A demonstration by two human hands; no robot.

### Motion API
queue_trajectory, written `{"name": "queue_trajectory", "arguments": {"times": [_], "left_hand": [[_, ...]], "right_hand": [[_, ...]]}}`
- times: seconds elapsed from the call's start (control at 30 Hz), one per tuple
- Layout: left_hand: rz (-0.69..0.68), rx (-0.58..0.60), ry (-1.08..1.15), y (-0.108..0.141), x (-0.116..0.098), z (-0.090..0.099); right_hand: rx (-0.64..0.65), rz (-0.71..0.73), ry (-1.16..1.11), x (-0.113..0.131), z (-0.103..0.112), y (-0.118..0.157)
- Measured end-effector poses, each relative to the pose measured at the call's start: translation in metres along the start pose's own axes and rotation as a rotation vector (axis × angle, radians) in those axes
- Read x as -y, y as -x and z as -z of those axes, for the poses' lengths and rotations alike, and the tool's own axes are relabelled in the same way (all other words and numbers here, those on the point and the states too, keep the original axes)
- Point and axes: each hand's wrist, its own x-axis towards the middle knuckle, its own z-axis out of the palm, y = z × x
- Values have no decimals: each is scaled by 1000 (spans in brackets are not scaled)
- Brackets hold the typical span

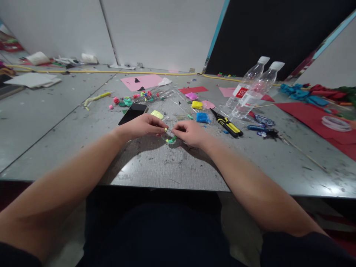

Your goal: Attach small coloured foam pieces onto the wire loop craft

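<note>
Just above the grey table, both my hands pinch a small wire ring (162,137) dressed with green and yellow clay bits (171,140). My left hand (144,125) has thumb and forefinger closed at a small yellow bit on the ring's upper left. Opposite it, the fingertips of my right hand (189,131) are closed on the ring's right side. Behind my left hand lie a dark phone (134,112) and a pale yellow clay packet (157,114). Blue (203,118) and yellow (197,105) clay packets lie beyond my right hand.
Black-and-yellow pliers (226,123) lie right of my hands, near two clear plastic bottles (250,89). Red paper (303,120) with a white tape roll (336,123) is at the right. Pink paper (139,82) and small coloured clay pieces (128,102) are farther back. The table (167,167) ends before my body.
</note>
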Motion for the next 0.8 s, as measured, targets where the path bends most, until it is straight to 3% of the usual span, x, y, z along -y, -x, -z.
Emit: {"name": "queue_trajectory", "arguments": {"times": [0.33,0.43,0.53,0.6,0.73,0.8], "left_hand": [[-9,61,-5,0,0,4],[44,-2,6,-1,2,6],[66,-37,22,-2,4,8],[51,-29,2,-1,5,9],[37,38,-86,1,4,12],[63,80,-74,2,4,13]], "right_hand": [[-17,-30,36,-2,0,-2],[-169,-89,95,-9,15,-7],[-488,-181,257,-25,40,-14],[-637,-289,364,-40,56,-17],[-677,-502,453,-71,71,-18],[-684,-499,440,-84,71,-19]]}}
